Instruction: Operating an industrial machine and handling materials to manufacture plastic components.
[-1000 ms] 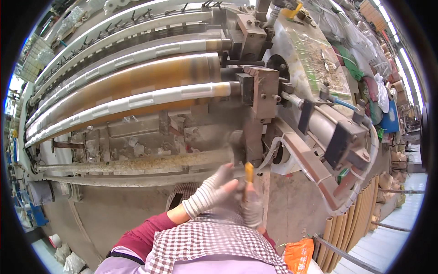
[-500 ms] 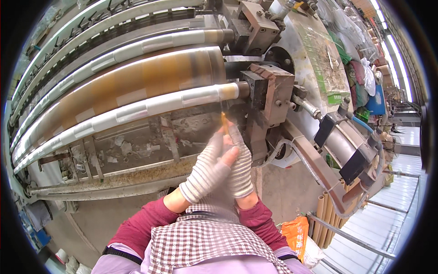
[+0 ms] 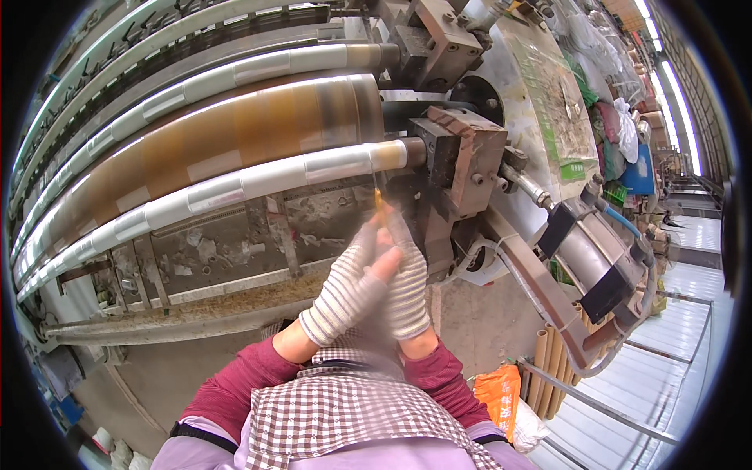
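Small orange tool (image 3: 379, 205) pinched upright between both hands, tip just below pale roller (image 3: 235, 184) near its right end. Left hand (image 3: 350, 291) in striped fingerless glove, fingers closed around tool from left; right hand (image 3: 407, 282) gloved likewise, pressed against left, grip clamped on tool, motion-blurred. Forearms raised from lower edge. Brown film roll (image 3: 235, 137) above. Orange bag (image 3: 501, 395) on floor, lower right.
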A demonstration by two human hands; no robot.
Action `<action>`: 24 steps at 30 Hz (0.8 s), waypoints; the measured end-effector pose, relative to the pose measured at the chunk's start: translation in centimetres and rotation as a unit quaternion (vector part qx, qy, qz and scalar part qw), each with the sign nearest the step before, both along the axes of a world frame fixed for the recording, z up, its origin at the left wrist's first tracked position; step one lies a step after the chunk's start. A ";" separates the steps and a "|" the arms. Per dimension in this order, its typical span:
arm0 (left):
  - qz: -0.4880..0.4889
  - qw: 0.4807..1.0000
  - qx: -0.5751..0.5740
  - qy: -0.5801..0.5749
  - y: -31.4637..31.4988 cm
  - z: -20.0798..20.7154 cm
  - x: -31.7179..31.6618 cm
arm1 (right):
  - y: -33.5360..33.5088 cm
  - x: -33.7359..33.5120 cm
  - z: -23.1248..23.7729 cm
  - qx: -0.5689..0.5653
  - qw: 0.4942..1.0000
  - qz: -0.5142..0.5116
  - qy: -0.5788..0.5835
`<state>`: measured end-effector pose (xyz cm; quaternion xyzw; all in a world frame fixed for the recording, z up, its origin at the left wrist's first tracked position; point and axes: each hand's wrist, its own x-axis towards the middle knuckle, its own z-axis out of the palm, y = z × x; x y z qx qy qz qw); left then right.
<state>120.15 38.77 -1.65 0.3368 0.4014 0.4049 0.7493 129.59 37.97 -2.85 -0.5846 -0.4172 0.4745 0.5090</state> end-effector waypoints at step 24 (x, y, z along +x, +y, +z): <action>-0.199 0.927 0.182 0.260 -7.6 -6.4 -0.5 | -13.3 10.4 -2.5 -0.147 0.952 0.053 -0.264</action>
